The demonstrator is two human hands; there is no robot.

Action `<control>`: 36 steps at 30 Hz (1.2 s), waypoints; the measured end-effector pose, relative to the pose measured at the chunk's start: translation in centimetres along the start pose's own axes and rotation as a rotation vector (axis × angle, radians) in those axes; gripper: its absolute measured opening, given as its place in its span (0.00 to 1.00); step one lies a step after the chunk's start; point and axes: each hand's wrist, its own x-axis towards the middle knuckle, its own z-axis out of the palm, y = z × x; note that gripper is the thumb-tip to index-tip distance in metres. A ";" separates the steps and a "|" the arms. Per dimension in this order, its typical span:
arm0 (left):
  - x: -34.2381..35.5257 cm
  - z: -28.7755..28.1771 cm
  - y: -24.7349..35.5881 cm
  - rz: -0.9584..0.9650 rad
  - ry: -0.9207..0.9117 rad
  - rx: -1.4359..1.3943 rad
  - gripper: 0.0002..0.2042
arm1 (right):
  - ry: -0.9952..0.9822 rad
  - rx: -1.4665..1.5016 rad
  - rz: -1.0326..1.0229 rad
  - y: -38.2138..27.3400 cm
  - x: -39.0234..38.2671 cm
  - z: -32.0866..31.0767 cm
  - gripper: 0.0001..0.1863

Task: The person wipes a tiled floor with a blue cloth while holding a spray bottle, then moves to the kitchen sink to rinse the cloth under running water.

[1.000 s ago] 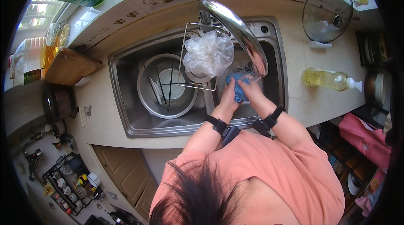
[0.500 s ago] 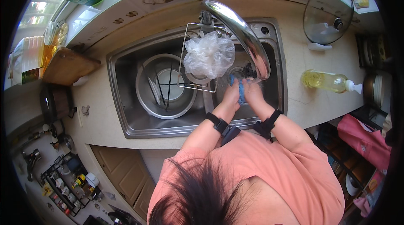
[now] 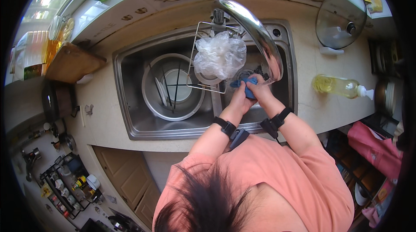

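Observation:
Over the right basin of the steel sink (image 3: pixel 293 71), my left hand (image 3: pixel 239 99) and my right hand (image 3: pixel 261 89) are close together, closed around a bunched blue cloth (image 3: pixel 250 90). The chrome faucet (image 3: pixel 258 32) arches above, its spout end beside my right hand. Something clear and round lies just beyond the cloth, partly hidden by it. A wire rack (image 3: pixel 193 54) straddles the sink's middle, to the left of my hands, with a crumpled clear plastic bag (image 3: pixel 221 54) on it.
In the left basin stands a round metal basin (image 3: pixel 145 89) with white dishes and dark thin bars. A bottle of yellow liquid (image 3: pixel 338 86) lies on the right counter, near a glass lid (image 3: pixel 340 19). A wooden cutting board (image 3: pixel 76 63) leans at the left.
My hands have drawn the blue cloth into a tighter bunch. My right hand has turned and come over it, closer to the left. The whole view has shifted slightly.

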 end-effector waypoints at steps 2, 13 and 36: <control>0.5 0.0 0.3 0.036 0.031 0.012 0.23 | 0.005 -0.088 -0.032 -0.6 -1.4 0.9 0.16; -0.5 -0.3 -1.6 0.074 0.161 0.189 0.09 | 0.133 -0.677 0.044 1.1 1.2 -1.7 0.22; 2.1 -1.6 -2.5 0.187 0.047 0.143 0.15 | 0.238 -0.400 -0.126 2.5 -3.1 0.1 0.17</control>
